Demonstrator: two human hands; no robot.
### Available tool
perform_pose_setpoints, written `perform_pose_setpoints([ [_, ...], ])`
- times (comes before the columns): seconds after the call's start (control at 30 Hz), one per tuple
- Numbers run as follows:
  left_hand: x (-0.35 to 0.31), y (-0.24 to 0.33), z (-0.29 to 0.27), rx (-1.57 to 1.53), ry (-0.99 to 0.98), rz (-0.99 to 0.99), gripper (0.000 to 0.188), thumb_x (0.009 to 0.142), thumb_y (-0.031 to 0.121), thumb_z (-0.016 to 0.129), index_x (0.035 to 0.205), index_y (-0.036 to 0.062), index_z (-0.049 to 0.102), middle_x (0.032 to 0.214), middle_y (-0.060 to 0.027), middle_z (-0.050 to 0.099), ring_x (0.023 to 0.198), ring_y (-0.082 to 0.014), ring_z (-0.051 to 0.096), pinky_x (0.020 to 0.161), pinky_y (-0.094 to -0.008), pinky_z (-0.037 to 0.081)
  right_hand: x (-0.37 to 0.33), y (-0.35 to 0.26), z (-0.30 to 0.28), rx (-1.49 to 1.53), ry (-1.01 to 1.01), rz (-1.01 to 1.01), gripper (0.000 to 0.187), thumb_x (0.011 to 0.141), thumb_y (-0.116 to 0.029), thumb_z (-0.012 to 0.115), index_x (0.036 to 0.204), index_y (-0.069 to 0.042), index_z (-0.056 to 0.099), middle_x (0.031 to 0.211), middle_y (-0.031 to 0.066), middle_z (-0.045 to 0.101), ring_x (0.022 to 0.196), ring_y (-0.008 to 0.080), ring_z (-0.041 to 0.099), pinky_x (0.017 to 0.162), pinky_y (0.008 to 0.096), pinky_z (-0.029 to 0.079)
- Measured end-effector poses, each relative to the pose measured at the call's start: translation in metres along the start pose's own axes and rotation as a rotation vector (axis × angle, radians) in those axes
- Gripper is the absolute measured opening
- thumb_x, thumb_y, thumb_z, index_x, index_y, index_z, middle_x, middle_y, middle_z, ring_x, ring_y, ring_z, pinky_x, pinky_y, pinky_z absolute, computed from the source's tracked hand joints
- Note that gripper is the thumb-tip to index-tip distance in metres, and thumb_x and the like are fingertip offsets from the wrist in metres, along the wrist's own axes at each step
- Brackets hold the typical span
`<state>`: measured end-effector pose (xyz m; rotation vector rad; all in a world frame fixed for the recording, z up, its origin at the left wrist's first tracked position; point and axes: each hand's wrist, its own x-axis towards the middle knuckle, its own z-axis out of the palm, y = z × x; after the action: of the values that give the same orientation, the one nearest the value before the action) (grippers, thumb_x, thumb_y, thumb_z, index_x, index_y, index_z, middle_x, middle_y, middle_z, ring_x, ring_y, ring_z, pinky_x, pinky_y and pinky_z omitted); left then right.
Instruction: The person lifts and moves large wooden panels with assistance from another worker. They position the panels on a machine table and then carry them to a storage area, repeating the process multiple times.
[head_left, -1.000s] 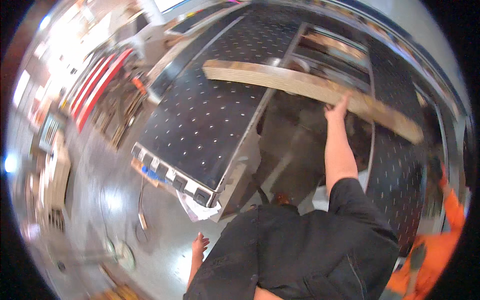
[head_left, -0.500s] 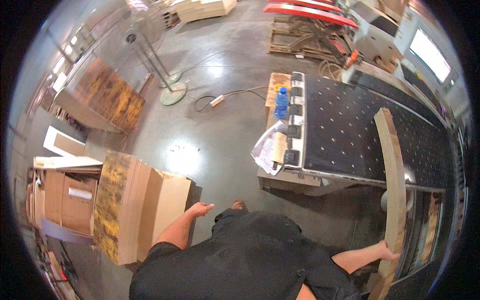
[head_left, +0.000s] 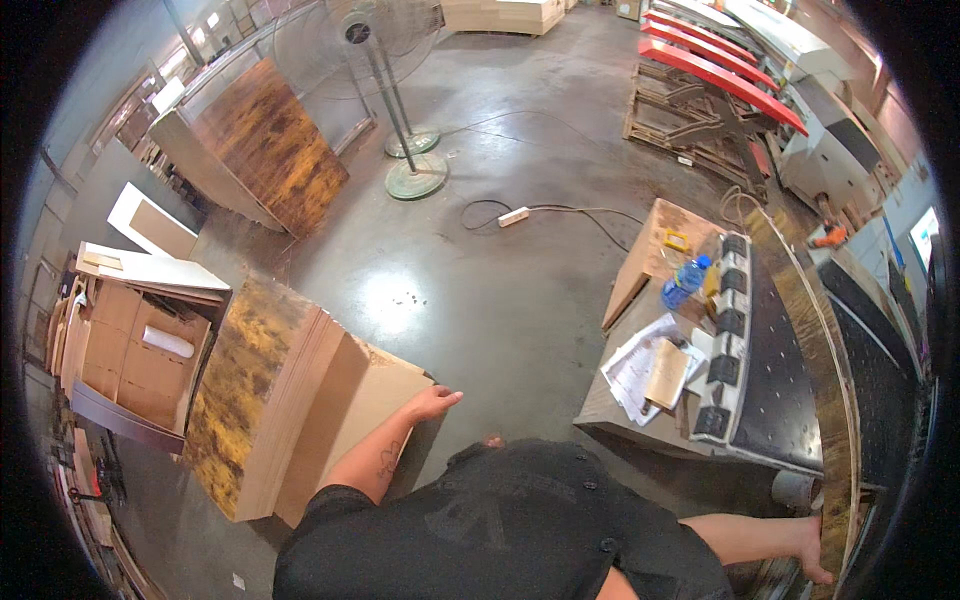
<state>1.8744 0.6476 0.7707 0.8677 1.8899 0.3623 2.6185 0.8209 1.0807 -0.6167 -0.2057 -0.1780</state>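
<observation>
My left hand [head_left: 434, 402] hangs in front of me with nothing in it, its fingers loosely apart. It is nearest to a stack of panels [head_left: 300, 400], with a brown and yellow wood-pattern face and tan edges, standing on the floor at the left. Far to the right, my right hand [head_left: 813, 550] grips the edge of a long, narrow wood-grain board [head_left: 832, 400]. The board slants away from me past a black, dotted machine table [head_left: 775, 390]. How the fingers wrap its far side is hidden.
Beside the machine table, a low stand [head_left: 615, 400] bears papers [head_left: 640, 372] and a blue bottle [head_left: 686, 282]. A power strip with cable [head_left: 513, 216] lies on the floor. Farther off are a pedestal fan [head_left: 415, 178], a leaning wood-pattern stack [head_left: 265, 150] and a red-topped lift [head_left: 720, 80].
The view has turned left, so the machine table and papers now sit farther right. My right hand keeps hold of the board, which has swung with me; the left stays empty.
</observation>
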Motion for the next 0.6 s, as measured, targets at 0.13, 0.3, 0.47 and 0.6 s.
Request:
perform_pose_setpoints([
  [0.13,0.053,-0.019,-0.088,0.141,-0.17,-0.058,0.078,0.095,0.066,0.058,0.136,0.0002,0.063,0.132,-0.0195,0.067,0.116,-0.0305,0.065,0.1,-0.0423,0.05,-0.093,-0.001,0.072,0.001,-0.103,0.02,0.065,0.097,-0.049,0.061,0.143,-0.006,0.051,0.15,0.0148,0.044,0.131,0.0386,0.047,0.105,0.0554,0.04],
  [0.3,0.148,-0.019,-0.208,0.055,0.104,0.072,0.078,0.095,0.067,0.057,0.133,-0.0001,0.065,0.131,-0.0227,0.067,0.119,-0.035,0.064,0.103,-0.0437,0.05,-0.236,0.066,0.158,0.033,-0.221,0.148,0.064,0.096,-0.05,0.061,0.141,-0.005,0.053,0.146,0.0142,0.047,0.127,0.0363,0.049,0.102,0.0532,0.041],
  [0.47,0.196,-0.026,-0.327,-0.088,0.401,0.083,0.076,0.095,0.065,0.056,0.132,-0.0009,0.065,0.129,-0.0251,0.068,0.122,-0.0379,0.063,0.105,-0.0438,0.049,-0.398,0.151,0.27,0.078,-0.345,0.285,0.063,0.096,-0.051,0.062,0.138,-0.005,0.055,0.141,0.0135,0.05,0.123,0.034,0.05,0.099,0.0511,0.042],
  [0.6,0.175,-0.078,-0.381,-0.259,0.524,-0.071,0.068,0.097,0.059,0.059,0.128,0.0,0.068,0.125,-0.0213,0.07,0.12,-0.0325,0.066,0.101,-0.0417,0.051,-0.552,0.191,0.386,0.132,-0.47,0.433,0.062,0.096,-0.052,0.062,0.136,-0.005,0.057,0.137,0.013,0.052,0.12,0.0322,0.052,0.097,0.0493,0.043],
])
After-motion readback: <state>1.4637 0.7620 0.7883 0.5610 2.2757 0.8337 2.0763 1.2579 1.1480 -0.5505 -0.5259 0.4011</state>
